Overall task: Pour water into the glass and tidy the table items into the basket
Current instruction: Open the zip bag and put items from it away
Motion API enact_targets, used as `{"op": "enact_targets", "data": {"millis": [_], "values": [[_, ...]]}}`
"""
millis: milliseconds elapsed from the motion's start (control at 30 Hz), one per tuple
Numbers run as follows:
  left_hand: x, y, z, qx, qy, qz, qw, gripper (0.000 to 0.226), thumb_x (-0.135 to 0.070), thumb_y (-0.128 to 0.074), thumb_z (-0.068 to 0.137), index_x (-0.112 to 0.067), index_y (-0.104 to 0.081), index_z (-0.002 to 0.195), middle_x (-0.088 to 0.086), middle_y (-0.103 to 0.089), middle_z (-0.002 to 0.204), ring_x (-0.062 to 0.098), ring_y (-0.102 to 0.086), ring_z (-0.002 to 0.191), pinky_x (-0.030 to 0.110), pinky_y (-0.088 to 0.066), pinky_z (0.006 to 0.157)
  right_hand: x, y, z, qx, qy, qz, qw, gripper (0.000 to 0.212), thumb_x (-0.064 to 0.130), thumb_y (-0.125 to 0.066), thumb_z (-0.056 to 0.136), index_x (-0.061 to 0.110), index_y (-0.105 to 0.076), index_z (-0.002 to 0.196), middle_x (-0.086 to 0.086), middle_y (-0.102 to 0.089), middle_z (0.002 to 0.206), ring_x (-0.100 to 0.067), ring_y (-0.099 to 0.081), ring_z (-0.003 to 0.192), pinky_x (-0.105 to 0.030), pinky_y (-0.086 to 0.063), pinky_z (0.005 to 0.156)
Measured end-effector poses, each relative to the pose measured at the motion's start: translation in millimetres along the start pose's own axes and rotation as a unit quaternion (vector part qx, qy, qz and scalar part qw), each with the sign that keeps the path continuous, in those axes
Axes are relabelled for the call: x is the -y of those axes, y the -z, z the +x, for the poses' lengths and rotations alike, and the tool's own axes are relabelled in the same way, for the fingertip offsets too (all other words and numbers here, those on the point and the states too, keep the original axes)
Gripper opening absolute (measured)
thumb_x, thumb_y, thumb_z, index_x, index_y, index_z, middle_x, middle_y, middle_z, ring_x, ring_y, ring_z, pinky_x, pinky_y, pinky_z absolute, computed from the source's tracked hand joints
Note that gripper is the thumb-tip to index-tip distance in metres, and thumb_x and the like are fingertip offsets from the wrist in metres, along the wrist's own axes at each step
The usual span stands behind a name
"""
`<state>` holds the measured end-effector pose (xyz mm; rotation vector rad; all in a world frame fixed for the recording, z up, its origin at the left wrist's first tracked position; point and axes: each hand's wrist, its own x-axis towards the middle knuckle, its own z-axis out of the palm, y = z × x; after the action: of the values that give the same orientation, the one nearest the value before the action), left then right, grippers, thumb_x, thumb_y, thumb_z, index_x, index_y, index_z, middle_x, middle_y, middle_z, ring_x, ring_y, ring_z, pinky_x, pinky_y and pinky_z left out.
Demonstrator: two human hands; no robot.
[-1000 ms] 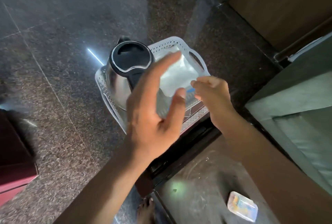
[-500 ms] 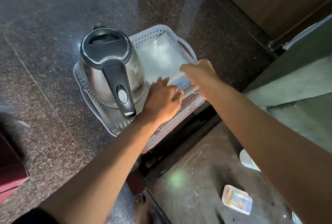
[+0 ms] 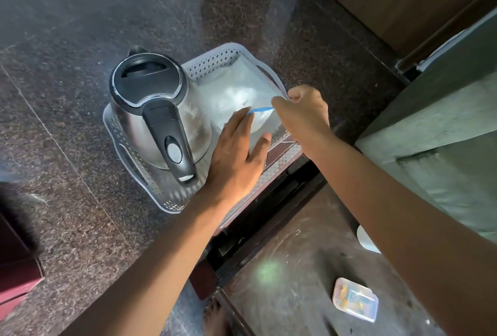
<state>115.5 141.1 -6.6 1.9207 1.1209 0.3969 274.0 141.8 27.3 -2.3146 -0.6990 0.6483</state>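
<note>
Both hands are over the white perforated basket (image 3: pixel 223 58), which sits on the dark speckled floor with the steel kettle (image 3: pixel 150 117) standing upright in its left part. Left hand (image 3: pixel 236 155) lies flat with straight fingers, palm down, on the near end of a clear zip bag (image 3: pixel 239 93) that fills the basket's right part; half a second ago the same hand sat lower with its fingers bent at the bag's edge, and a second ago it was raised and spread above the kettle. Right hand (image 3: pixel 304 112) is curled, its fingertips pinching the bag's blue zip strip (image 3: pixel 259 110) at the right end, knuckles up, forearm reaching in from the lower right; it was already at that strip in both earlier frames. Kettle and basket have not shifted. A small clear lidded box (image 3: pixel 355 299) lies on the dark table (image 3: pixel 282 295) near the camera, well apart from the basket
</note>
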Motion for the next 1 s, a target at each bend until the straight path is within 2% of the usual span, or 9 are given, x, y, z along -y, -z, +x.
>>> {"op": "enact_targets", "data": {"millis": [67,167,300,467,600,733,800,933,1000], "values": [[-6,0,-9,-0.029,-0.039,-0.034,0.998,0.057,-0.027,-0.060,0.113,-0.004,-0.047,0.164,0.009,-0.041,0.174,0.022,-0.036,0.166,0.041,-0.030,0.135,0,1,2,-0.010,-0.016,0.009,1.000,0.021,0.035,-0.069,0.088,0.023,-0.055,0.098,0.011,-0.055,0.081,-0.006,-0.057,0.071,-0.027,-0.052,0.059],[-11,-1,-21,-0.058,-0.101,-0.058,0.991,0.059,-0.029,-0.059,0.110,0.002,-0.051,0.159,0.015,-0.049,0.168,0.027,-0.046,0.161,0.039,-0.038,0.132,4,4,5,-0.023,-0.042,0.010,0.999,0.028,0.035,-0.073,0.082,0.009,-0.063,0.081,0.004,-0.059,0.069,-0.012,-0.057,0.058,-0.027,-0.051,0.053],[-17,-2,-33,-0.070,-0.136,-0.081,0.985,0.059,-0.034,-0.055,0.110,0.002,-0.054,0.157,0.013,-0.053,0.165,0.024,-0.050,0.157,0.036,-0.041,0.130,8,11,2,-0.016,-0.106,0.031,0.994,0.028,0.029,-0.082,0.077,0.015,-0.071,0.100,-0.008,-0.077,0.090,-0.021,-0.080,0.068,-0.037,-0.069,0.066],[-17,-6,-46,-0.071,-0.140,-0.071,0.985,0.048,-0.025,-0.058,0.110,-0.004,-0.060,0.153,0.006,-0.056,0.163,0.018,-0.053,0.154,0.045,-0.050,0.122,2,14,-4,-0.032,-0.102,0.025,0.994,0.029,0.012,-0.086,0.080,0.013,-0.075,0.106,-0.009,-0.077,0.104,-0.028,-0.081,0.088,-0.041,-0.070,0.079],[-19,-7,-57,-0.077,-0.139,-0.070,0.985,0.042,-0.016,-0.062,0.108,-0.003,-0.066,0.148,0.008,-0.053,0.167,0.022,-0.054,0.154,0.054,-0.062,0.106,-2,25,-18,-0.051,-0.043,0.040,0.997,0.014,0.012,-0.083,0.083,0.015,-0.083,0.097,-0.006,-0.081,0.101,-0.024,-0.079,0.087,-0.035,-0.069,0.079],[-28,-8,-67,-0.129,-0.183,-0.056,0.973,0.028,-0.008,-0.062,0.107,-0.002,-0.079,0.130,0.015,-0.055,0.163,0.022,-0.056,0.151,0.029,-0.049,0.121,1,52,-35,-0.090,0.034,0.051,0.994,0.013,0.007,-0.074,0.077,-0.002,-0.079,0.086,-0.023,-0.079,0.094,-0.039,-0.078,0.088,-0.051,-0.067,0.069],[-38,-10,-71,-0.147,-0.190,-0.062,0.969,0.026,-0.011,-0.061,0.106,0.000,-0.083,0.115,0.018,-0.061,0.154,0.028,-0.060,0.145,0.023,-0.044,0.119,2,70,-41,-0.097,0.057,0.060,0.992,0.018,0.008,-0.073,0.074,-0.005,-0.075,0.087,-0.028,-0.076,0.093,-0.038,-0.080,0.078,-0.059,-0.063,0.067],[-59,-20,-73,-0.177,-0.219,-0.080,0.956,0.028,-0.018,-0.060,0.105,0.001,-0.082,0.108,0.018,-0.071,0.130,0.037,-0.066,0.127,0.038,-0.050,0.113,-3,116,-55,-0.048,0.081,0.089,0.992,0.024,0.008,-0.071,0.074,-0.013,-0.069,0.086,-0.020,-0.059,0.068,-0.028,-0.062,0.063,-0.069,-0.060,0.067],[-66,-30,-69,-0.187,-0.222,-0.111,0.951,0.024,-0.009,-0.061,0.104,0.005,-0.074,0.118,0.019,-0.069,0.128,0.037,-0.066,0.126,0.051,-0.052,0.112,-9,141,-66,-0.038,0.089,0.076,0.992,0.022,0.006,-0.073,0.076,-0.013,-0.071,0.087,-0.027,-0.063,0.069,-0.037,-0.069,0.062,-0.067,-0.061,0.064]]}}
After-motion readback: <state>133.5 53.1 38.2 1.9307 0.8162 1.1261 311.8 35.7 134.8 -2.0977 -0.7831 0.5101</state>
